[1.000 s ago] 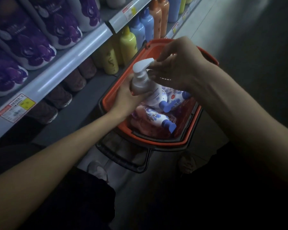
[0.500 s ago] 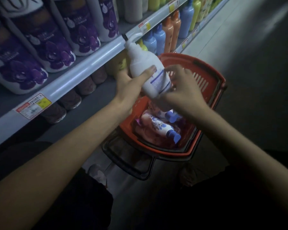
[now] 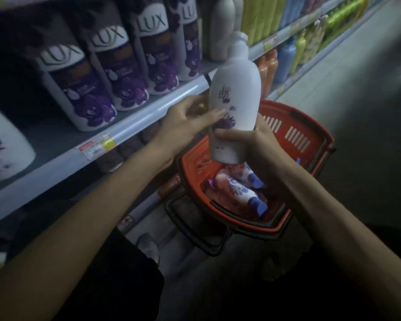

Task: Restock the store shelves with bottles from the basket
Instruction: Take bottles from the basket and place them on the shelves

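Observation:
A white pump bottle point(image 3: 235, 96) with purple print is held upright above the red basket point(image 3: 294, 135), level with the shelf edge point(image 3: 134, 126). My right hand point(image 3: 248, 142) grips its lower body from the right, thumb across the front. My left hand point(image 3: 190, 123) touches the bottle's left side with fingers laid on the label. Inside the basket lie two pink and white bottles with blue caps point(image 3: 239, 191).
Large purple-and-white Lux bottles point(image 3: 116, 72) fill the shelf at the left. Orange, blue and green bottles point(image 3: 285, 59) line the shelves further along. A price tag point(image 3: 96, 145) sits on the shelf rail. Grey aisle floor point(image 3: 357, 89) lies to the right.
The bottle has risen out of the basket to shelf height and turned upright. My right hand shifted from its top to its lower body; the view tilted up toward the shelf.

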`<state>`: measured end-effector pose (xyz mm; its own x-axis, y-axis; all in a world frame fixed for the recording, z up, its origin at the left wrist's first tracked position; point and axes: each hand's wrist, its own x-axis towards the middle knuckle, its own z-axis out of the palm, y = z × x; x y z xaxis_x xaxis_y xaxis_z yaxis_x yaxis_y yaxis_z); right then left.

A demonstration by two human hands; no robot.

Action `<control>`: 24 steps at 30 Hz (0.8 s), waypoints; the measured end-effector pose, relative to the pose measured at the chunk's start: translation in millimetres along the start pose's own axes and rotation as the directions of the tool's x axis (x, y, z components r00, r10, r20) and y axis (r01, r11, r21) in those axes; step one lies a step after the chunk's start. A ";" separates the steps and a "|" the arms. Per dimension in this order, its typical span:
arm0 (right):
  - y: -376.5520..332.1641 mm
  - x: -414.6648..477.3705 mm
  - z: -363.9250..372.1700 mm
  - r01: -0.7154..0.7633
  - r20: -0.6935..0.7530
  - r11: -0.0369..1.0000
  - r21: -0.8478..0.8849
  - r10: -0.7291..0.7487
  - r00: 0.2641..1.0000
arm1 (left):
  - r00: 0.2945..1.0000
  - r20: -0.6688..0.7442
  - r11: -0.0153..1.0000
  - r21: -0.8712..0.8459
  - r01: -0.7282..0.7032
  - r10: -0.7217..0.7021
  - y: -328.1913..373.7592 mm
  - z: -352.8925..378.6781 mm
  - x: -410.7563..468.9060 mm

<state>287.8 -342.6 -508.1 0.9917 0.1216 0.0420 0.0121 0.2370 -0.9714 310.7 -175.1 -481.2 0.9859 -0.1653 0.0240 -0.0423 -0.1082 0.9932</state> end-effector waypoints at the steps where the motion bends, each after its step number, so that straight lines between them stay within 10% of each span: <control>1: -4.9 0.7 6.3 0.003 0.062 0.999 0.054 -0.006 0.998 | 0.999 0.045 1.000 0.004 0.014 -0.014 2.2 -10.0 -7.6; 10: -40.4 -16.5 98.5 0.178 0.265 0.979 -0.102 -0.146 0.953 | 0.978 -0.181 0.994 -0.019 -0.105 0.100 49.9 -95.9 -102.3; 24: -135.4 -21.6 299.9 0.613 0.473 0.757 -0.226 -0.465 0.748 | 0.712 -0.586 0.920 0.305 -0.247 0.386 163.1 -241.3 -213.5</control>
<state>226.3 -88.2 -307.4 0.6759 0.4370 0.5934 0.6460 0.0361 -0.7625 132.3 79.1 -296.9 0.7808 0.4152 0.4668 -0.3316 -0.3578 0.8729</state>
